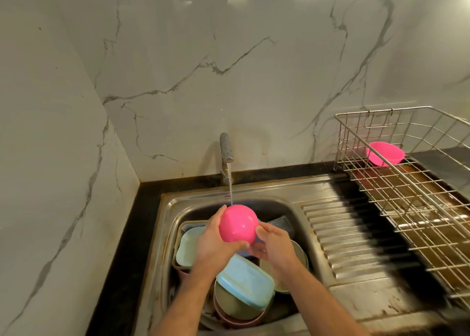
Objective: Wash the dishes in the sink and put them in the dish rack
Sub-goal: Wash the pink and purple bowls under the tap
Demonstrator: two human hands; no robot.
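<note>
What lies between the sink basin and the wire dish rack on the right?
In the head view, the ribbed steel drainboard fills the stretch between the sink and the dish rack. No dishes sit on it.

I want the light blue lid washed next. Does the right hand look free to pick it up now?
Probably not yet: the right hand and left hand both hold the pink bowl under the tap. The light blue lid lies uncovered just below.

Pink bowl (238, 223): glossy plastic, inverted, between both hands under running water. Second pink bowl (385, 153): tilted in wire dish rack (407, 183), right of hands.
</note>
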